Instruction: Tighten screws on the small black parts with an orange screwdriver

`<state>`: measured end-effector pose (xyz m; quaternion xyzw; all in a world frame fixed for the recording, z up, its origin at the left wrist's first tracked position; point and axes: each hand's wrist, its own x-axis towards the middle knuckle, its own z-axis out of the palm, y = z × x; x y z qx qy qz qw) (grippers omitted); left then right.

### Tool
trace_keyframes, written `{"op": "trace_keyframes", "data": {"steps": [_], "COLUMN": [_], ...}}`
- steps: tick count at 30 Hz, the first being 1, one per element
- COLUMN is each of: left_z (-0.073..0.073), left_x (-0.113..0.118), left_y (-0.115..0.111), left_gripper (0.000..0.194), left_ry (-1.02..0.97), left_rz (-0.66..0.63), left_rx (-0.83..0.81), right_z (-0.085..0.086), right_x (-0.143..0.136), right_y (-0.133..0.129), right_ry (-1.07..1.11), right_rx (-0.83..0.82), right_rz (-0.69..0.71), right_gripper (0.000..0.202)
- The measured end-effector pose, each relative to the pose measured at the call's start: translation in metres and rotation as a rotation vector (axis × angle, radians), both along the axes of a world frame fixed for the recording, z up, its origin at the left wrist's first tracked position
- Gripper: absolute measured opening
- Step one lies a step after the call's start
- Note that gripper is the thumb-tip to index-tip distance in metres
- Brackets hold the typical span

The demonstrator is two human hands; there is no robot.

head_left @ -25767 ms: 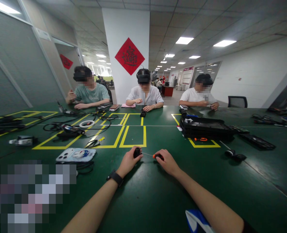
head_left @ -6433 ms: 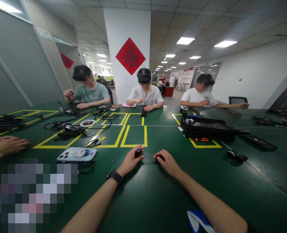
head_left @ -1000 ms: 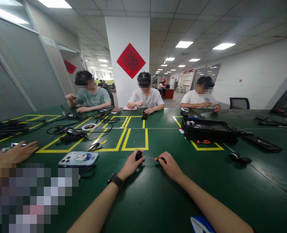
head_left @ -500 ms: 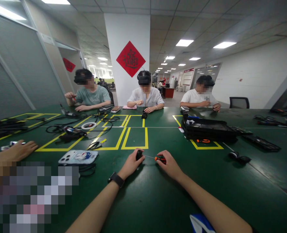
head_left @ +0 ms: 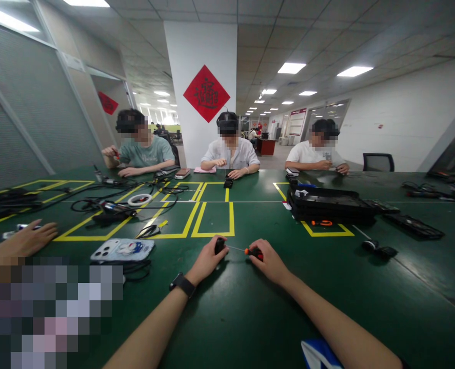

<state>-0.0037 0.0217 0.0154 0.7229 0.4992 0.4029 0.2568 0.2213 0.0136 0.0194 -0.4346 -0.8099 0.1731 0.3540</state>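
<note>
Over the glossy green tabletop (head_left: pixel 219 323), the left hand (head_left: pixel 208 257) pinches a rounded black piece (head_left: pixel 220 245) while the right hand (head_left: pixel 269 262) grips a thin-shafted, orange-collared screwdriver (head_left: pixel 249 251).

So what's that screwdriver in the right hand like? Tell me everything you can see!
The screwdriver has a chunky black handle with a bright orange front end and a little red. Its thin, grey shaft looks like metal. The right hand grips the handle, hiding some of it. The shaft points toward the black part in the left hand. The tip is too small to make out.
</note>
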Motion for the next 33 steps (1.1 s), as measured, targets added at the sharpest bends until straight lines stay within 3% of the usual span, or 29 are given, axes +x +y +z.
{"op": "trace_keyframes", "data": {"steps": [7, 17, 24, 33], "left_z": [-0.0014, -0.0033, 0.0001, -0.0001], "left_x": [-0.0009, -0.0017, -0.0003, -0.0004], "left_y": [-0.0001, 0.0012, -0.0014, -0.0009], "left_gripper": [0.026, 0.027, 0.026, 0.028], "left_ry": [0.007, 0.002, 0.008, 0.009], "left_rz": [-0.017, -0.02, -0.005, 0.005], "left_rx": [0.002, 0.007, 0.007, -0.003], "right_z": [-0.0009, -0.0008, -0.0037, -0.0043], "right_x": [-0.0024, -0.0002, -0.0005, 0.001], "right_y": [0.0001, 0.0, 0.0018, 0.0027], "right_ry": [-0.012, 0.029, 0.006, 0.001], "right_rx": [-0.034, 0.013, -0.001, 0.009], "right_rz": [-0.048, -0.004, -0.082, -0.022], "right_gripper": [0.01, 0.013, 0.012, 0.01]}}
